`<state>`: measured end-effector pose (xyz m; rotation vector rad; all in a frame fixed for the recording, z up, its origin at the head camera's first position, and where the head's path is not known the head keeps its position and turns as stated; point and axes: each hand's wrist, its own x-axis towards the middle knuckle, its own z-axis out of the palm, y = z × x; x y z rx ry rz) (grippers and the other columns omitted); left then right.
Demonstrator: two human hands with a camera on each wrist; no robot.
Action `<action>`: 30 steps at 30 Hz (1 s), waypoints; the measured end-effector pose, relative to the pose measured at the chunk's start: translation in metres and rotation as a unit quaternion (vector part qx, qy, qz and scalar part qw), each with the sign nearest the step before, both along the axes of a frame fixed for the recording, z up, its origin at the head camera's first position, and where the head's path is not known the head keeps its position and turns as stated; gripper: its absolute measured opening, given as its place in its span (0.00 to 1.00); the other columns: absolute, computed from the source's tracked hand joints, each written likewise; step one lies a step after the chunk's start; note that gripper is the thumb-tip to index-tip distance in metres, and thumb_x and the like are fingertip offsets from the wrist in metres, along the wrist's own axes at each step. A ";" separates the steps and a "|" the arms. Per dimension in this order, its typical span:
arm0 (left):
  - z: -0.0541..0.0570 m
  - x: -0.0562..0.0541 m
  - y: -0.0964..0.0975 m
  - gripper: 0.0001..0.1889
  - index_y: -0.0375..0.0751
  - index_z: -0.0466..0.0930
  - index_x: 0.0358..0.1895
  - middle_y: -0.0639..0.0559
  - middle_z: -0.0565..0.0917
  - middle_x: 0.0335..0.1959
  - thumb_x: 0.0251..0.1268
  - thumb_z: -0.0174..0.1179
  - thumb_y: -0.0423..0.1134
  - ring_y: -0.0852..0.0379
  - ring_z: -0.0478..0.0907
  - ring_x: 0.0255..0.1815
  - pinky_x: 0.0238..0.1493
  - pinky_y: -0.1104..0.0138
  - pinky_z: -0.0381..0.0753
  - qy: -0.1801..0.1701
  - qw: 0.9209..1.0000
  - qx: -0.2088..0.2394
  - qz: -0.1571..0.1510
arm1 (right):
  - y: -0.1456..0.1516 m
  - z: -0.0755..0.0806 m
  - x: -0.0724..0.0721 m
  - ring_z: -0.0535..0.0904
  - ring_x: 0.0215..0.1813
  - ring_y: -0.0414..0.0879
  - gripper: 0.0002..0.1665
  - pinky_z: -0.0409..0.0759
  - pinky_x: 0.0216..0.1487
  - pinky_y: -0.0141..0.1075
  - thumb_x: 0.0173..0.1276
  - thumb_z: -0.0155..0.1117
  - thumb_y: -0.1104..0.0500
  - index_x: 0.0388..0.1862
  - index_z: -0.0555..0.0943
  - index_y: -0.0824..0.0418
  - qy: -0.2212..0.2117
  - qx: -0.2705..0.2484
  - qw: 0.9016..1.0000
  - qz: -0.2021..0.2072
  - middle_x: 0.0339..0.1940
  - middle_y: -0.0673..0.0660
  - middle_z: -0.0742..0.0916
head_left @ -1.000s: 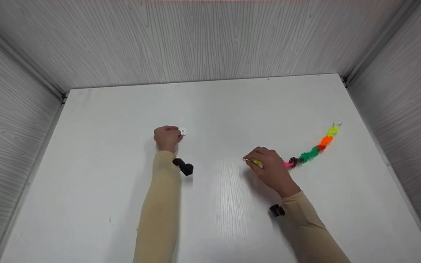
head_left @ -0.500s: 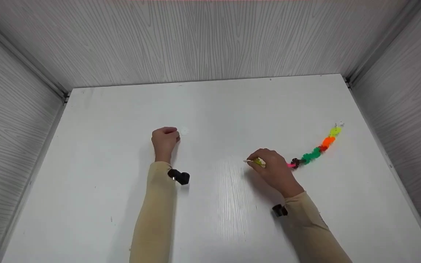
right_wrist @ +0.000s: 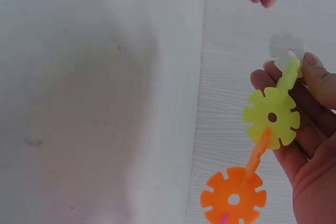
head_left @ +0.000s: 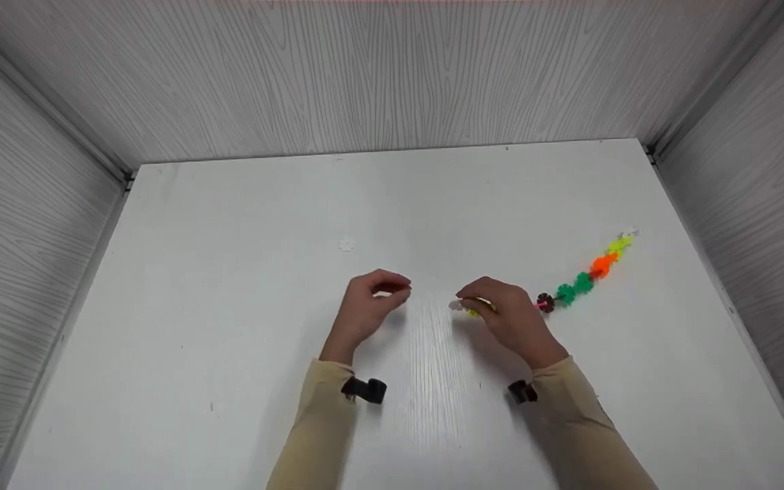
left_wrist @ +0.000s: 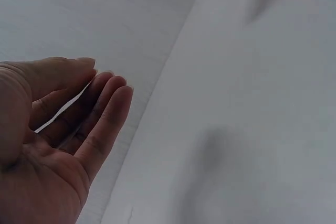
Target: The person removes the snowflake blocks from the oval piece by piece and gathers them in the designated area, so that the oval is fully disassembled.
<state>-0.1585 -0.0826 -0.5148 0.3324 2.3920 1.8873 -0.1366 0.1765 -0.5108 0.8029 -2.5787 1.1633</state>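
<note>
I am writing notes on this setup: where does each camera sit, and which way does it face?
Head: worn on the head, facing forward and down at the table; left hand, right hand and tan sleeves show.
Left wrist: on that wrist, looking past the left hand's curved fingers toward pale surfaces.
Right wrist: on that wrist, facing the right hand, which holds a snowflake-disc chain; left fingers show at top.
Shared: head and right wrist show both hands and the chain.

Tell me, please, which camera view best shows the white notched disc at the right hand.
The right wrist view: there the white notched disc looks largest, notches visible, though partly covered. The head view shows it small; the left wrist view, not at all.
</note>
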 end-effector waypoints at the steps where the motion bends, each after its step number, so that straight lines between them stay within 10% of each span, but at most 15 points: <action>1: 0.006 0.006 0.006 0.10 0.37 0.84 0.47 0.51 0.84 0.42 0.64 0.66 0.35 0.54 0.79 0.46 0.48 0.62 0.82 0.004 1.000 0.005 -0.013 | -0.001 0.001 0.000 0.80 0.42 0.37 0.06 0.82 0.44 0.36 0.66 0.68 0.64 0.41 0.86 0.56 -0.002 -0.002 1.000 0.004 0.39 0.42 0.85; 7: 0.036 0.035 0.042 0.10 0.29 0.82 0.47 0.39 0.82 0.44 0.65 0.64 0.30 0.49 0.78 0.47 0.49 0.60 0.82 0.012 0.996 0.062 -0.063 | -0.005 0.004 -0.001 0.80 0.41 0.36 0.04 0.82 0.44 0.36 0.65 0.69 0.60 0.37 0.86 0.51 -0.036 -0.028 0.999 0.016 0.36 0.38 0.84; 16: 0.022 0.042 0.052 0.08 0.27 0.83 0.44 0.40 0.83 0.40 0.64 0.63 0.27 0.48 0.80 0.43 0.44 0.62 0.85 0.015 0.992 0.106 -0.071 | -0.008 0.004 0.000 0.81 0.39 0.39 0.02 0.82 0.42 0.38 0.67 0.68 0.58 0.35 0.85 0.55 -0.040 -0.058 0.997 0.032 0.34 0.40 0.84; 23: 0.003 0.032 0.055 0.07 0.25 0.83 0.43 0.39 0.83 0.38 0.62 0.64 0.24 0.44 0.83 0.39 0.42 0.59 0.86 -0.040 0.989 0.144 -0.013 | -0.005 0.003 0.001 0.79 0.41 0.36 0.04 0.82 0.44 0.38 0.67 0.69 0.59 0.40 0.83 0.54 -0.024 -0.031 0.999 0.007 0.37 0.39 0.83; 30: -0.010 0.029 0.059 0.10 0.19 0.80 0.44 0.38 0.83 0.37 0.61 0.64 0.23 0.43 0.85 0.37 0.41 0.59 0.86 -0.138 0.962 0.223 0.075 | 0.002 -0.005 0.003 0.79 0.47 0.40 0.14 0.80 0.51 0.43 0.59 0.75 0.63 0.44 0.84 0.56 0.016 0.016 1.000 0.014 0.43 0.45 0.83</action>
